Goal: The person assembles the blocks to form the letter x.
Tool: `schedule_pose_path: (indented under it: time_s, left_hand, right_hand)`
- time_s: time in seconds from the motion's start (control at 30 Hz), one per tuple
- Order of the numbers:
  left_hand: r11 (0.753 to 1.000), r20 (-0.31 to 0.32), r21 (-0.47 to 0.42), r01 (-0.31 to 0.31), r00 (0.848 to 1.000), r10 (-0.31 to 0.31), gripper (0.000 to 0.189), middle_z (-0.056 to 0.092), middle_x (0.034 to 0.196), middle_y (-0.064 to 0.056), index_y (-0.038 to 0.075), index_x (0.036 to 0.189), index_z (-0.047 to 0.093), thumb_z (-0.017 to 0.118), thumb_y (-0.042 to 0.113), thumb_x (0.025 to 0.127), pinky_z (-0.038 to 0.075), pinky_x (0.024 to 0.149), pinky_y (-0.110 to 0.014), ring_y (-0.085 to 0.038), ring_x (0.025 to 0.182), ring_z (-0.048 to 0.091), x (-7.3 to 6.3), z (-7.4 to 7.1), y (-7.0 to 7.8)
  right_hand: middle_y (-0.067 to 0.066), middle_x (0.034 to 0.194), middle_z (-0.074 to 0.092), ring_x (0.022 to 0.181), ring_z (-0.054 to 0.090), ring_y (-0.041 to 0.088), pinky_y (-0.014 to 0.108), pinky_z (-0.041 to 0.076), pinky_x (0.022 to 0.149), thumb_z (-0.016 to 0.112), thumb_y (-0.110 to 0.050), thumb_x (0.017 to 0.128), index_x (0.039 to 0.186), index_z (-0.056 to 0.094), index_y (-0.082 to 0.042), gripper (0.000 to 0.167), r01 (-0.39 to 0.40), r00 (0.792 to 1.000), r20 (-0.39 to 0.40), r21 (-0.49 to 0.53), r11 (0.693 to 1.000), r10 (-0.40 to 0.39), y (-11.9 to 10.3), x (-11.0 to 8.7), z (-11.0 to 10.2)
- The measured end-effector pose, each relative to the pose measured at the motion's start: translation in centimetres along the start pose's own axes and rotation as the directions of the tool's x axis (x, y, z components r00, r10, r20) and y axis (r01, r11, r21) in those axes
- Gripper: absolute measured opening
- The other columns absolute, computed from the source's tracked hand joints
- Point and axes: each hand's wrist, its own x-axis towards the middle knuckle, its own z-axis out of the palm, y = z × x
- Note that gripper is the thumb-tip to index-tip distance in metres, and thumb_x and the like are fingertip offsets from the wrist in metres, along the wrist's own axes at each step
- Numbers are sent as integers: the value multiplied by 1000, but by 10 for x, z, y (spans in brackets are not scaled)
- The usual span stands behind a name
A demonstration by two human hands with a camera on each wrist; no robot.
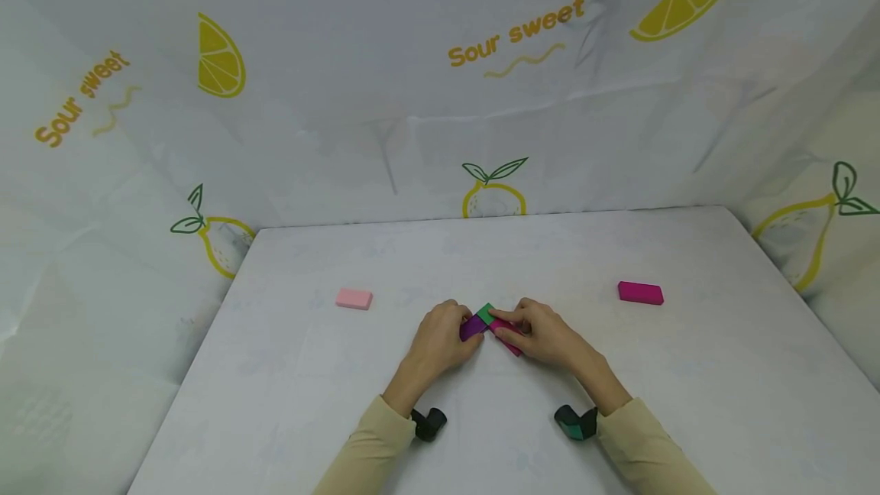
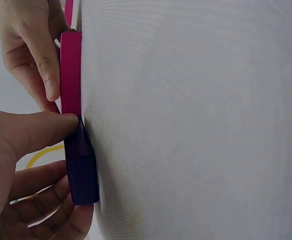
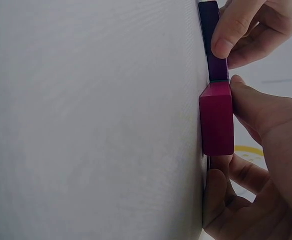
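Near the middle of the table, a purple block (image 1: 471, 328), a green block (image 1: 485, 313) and a magenta block (image 3: 217, 122) lie together in a V, the green one at its far corner. My left hand (image 1: 441, 334) pinches the purple block, thumb on the near side and fingers behind. From the other side, my right hand (image 1: 550, 334) holds the magenta block, its index fingertip touching the green one. In the left wrist view the purple block (image 2: 83, 180) meets the magenta one end to end, both low against the table surface.
A pale pink block (image 1: 354, 299) lies to the left, farther back. Another magenta block (image 1: 641, 293) lies back on the right. Behind the white table (image 1: 289, 373) hangs a pale curtain (image 1: 323, 98) with lemon prints. Dark wrist cameras (image 1: 430, 425) sit at both cuffs.
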Motion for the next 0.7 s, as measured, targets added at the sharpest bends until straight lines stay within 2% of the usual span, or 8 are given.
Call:
schedule_pose_path:
  time_s: [0.43,0.6,0.7]
  left_hand:
    - [1000,-18,10,-10,1000,10,28,69,85,-8,0,100,76,82,22,84,41,61,-17,-9,69,52,-1,1,0]
    - [997,-112,39,-59,992,63,38,71,95,-10,1,109,74,83,29,85,48,68,-22,-15,79,59,-2,4,2]
    - [997,-174,42,-69,982,75,36,71,93,-9,2,107,76,83,30,85,48,68,-22,-17,81,60,-1,8,5]
  right_hand:
    - [1,80,52,66,43,8,20,37,56,75,-19,94,132,69,-10,40,18,1000,-3,0,1000,-18,2,-1,0]
    - [1,81,53,67,43,8,20,38,57,74,-20,94,133,69,-9,40,19,1000,1,3,1000,-19,1,0,0]
    - [2,82,54,67,44,8,21,38,57,74,-20,95,132,69,-8,40,22,1000,0,6,1000,-22,1,0,0]
